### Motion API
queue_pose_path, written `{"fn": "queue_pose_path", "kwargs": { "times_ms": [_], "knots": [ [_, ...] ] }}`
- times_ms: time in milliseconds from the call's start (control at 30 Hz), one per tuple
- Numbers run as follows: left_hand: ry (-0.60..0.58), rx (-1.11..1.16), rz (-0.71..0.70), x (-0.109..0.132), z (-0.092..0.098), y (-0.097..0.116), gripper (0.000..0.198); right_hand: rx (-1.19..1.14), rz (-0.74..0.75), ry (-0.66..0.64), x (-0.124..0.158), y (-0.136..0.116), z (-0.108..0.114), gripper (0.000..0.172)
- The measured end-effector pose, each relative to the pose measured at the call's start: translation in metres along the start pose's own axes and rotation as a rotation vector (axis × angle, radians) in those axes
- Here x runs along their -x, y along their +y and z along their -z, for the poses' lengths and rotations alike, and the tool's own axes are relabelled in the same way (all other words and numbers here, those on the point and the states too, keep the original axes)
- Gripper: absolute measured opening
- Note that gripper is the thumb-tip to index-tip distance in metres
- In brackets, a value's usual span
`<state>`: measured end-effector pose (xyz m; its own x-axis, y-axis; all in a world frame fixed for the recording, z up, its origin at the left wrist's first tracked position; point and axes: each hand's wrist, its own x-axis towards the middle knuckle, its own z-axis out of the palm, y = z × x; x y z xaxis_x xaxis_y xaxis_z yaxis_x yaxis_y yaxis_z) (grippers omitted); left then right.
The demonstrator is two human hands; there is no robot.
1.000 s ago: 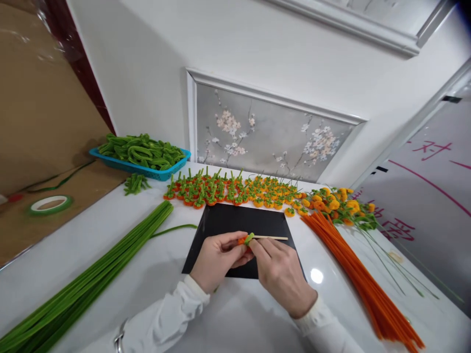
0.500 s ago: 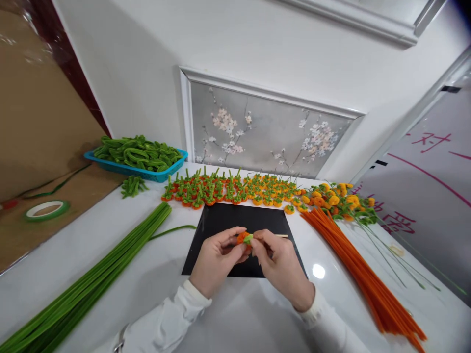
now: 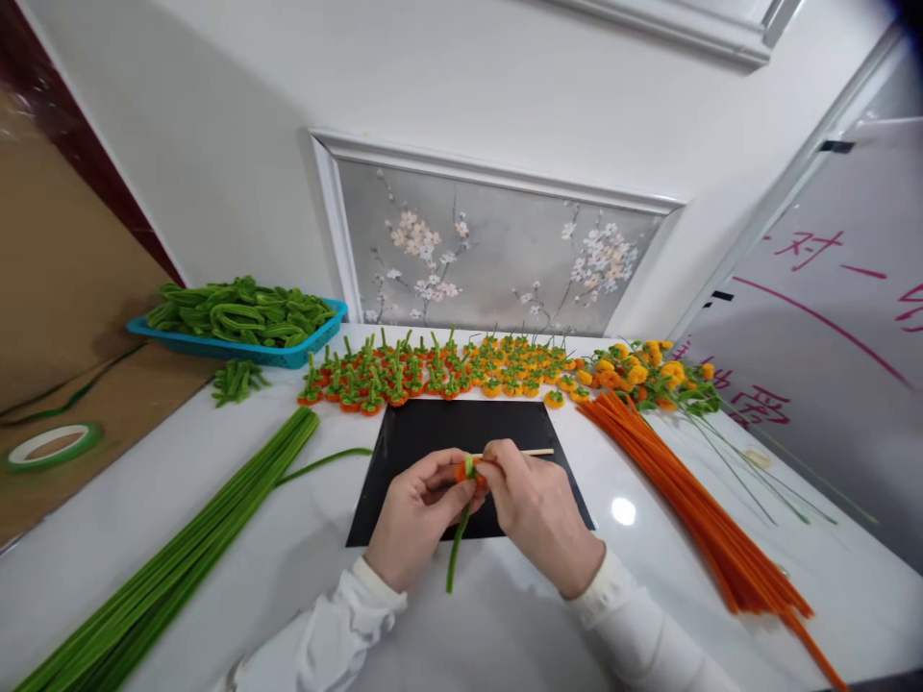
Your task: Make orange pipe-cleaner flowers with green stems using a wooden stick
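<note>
1. Orange flower (image 3: 460, 474) with a pale green piece (image 3: 470, 467) at its middle sits in the hands, above the black mat; this spot is the clock's centre, with 12 straight ahead.
2. Left hand (image 3: 411, 514) clamps it from 9 o'clock, between thumb and fingers.
3. Right hand (image 3: 542, 511) is at 3 o'clock, fingertips pinched on the flower's edge, so the hands nearly meet; which part they grip is partly hidden.
4. Green stem (image 3: 456, 556) hangs below the fingers towards 6 o'clock, its tip past the mat's near edge.
5. Black mat (image 3: 425, 423) lies flat on the white table (image 3: 635, 596); a thin wooden stick (image 3: 538, 452) shows beyond the right hand at 2 o'clock.
6. Long green stems (image 3: 202, 546) lie bundled from 8 to 10 o'clock, long orange stems (image 3: 685, 505) from 2 to 4.
7. Green tape roll (image 3: 87, 449) is well apart at 9 o'clock.
8. Rows of orange flowers (image 3: 371, 409), green stalks up, stand at 11 o'clock; yellow flowers (image 3: 555, 399) fill 1 o'clock, and a yellow bunch (image 3: 637, 374) lies at 2.
9. Blue tray (image 3: 292, 358) of green loops (image 3: 245, 312) is at 10 o'clock, a small green pile (image 3: 236, 383) just before it.
10. Blossom picture (image 3: 497, 250) is on the wall at 12 o'clock.
</note>
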<state>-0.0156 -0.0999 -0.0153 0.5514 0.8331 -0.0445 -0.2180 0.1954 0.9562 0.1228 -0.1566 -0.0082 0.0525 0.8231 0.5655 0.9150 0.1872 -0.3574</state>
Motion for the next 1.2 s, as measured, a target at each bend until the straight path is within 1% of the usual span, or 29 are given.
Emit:
{"fn": "queue_pose_path", "kwargs": {
  "times_ms": [67, 133, 200, 333, 400, 467, 533, 600, 700, 767, 833, 867, 900, 1000, 1067, 1133, 1200],
  "knots": [
    [0.003, 0.027, 0.006, 0.001, 0.0, 0.001, 0.029, -0.178, -0.067, 0.026, -0.002, 0.002, 0.004, 0.016],
    [-0.003, 0.019, 0.0, 0.001, 0.001, 0.002, 0.025, -0.322, -0.093, 0.05, -0.004, 0.002, 0.008, 0.021],
    [-0.012, -0.03, -0.031, 0.0, 0.001, 0.003, 0.021, -0.398, -0.063, 0.049, -0.004, -0.002, 0.01, 0.022],
    [-0.006, -0.146, -0.131, -0.002, 0.001, 0.002, 0.016, -0.427, 0.027, -0.001, -0.002, -0.01, 0.006, 0.022],
    [0.019, -0.088, -0.088, -0.002, 0.001, 0.002, 0.02, -0.426, 0.096, -0.006, 0.001, -0.01, 0.002, 0.023],
    [0.033, 0.05, 0.011, 0.0, 0.001, 0.005, 0.026, -0.438, 0.164, 0.016, 0.002, -0.007, 0.001, 0.027],
    [0.005, 0.173, 0.092, 0.001, 0.001, 0.009, 0.028, -0.46, 0.205, 0.048, 0.003, -0.003, 0.001, 0.028],
    [-0.045, 0.222, 0.144, 0.002, 0.002, 0.013, 0.025, -0.48, 0.231, 0.063, 0.002, 0.0, 0.004, 0.027],
    [-0.087, 0.156, 0.18, 0.001, 0.005, 0.016, 0.024, -0.476, 0.273, -0.012, 0.001, 0.002, 0.007, 0.027],
    [-0.097, 0.083, 0.2, -0.002, 0.006, 0.015, 0.029, -0.465, 0.309, -0.077, 0.001, 0.002, 0.008, 0.026],
    [-0.1, 0.045, 0.22, -0.005, 0.007, 0.013, 0.032, -0.47, 0.323, -0.114, 0.001, 0.002, 0.007, 0.025],
    [-0.099, 0.048, 0.22, -0.006, 0.007, 0.012, 0.031, -0.478, 0.296, -0.114, 0.002, 0.002, 0.007, 0.024],
    [-0.096, 0.064, 0.207, -0.006, 0.007, 0.011, 0.028, -0.493, 0.233, -0.099, 0.002, 0.001, 0.005, 0.022],
    [-0.062, 0.163, 0.133, -0.007, 0.006, 0.011, 0.019, -0.547, -0.075, -0.049, 0.004, -0.002, 0.001, 0.013],
    [-0.033, 0.236, 0.096, -0.005, 0.005, 0.011, 0.015, -0.571, -0.222, -0.068, 0.005, -0.006, -0.004, 0.016],
    [-0.029, 0.281, 0.086, -0.004, 0.004, 0.011, 0.013, -0.592, -0.263, -0.117, 0.005, -0.01, -0.008, 0.017],
    [-0.046, 0.268, 0.083, -0.004, 0.004, 0.01, 0.012, -0.626, -0.261, -0.129, 0.004, -0.012, -0.01, 0.015]
  ]
}}
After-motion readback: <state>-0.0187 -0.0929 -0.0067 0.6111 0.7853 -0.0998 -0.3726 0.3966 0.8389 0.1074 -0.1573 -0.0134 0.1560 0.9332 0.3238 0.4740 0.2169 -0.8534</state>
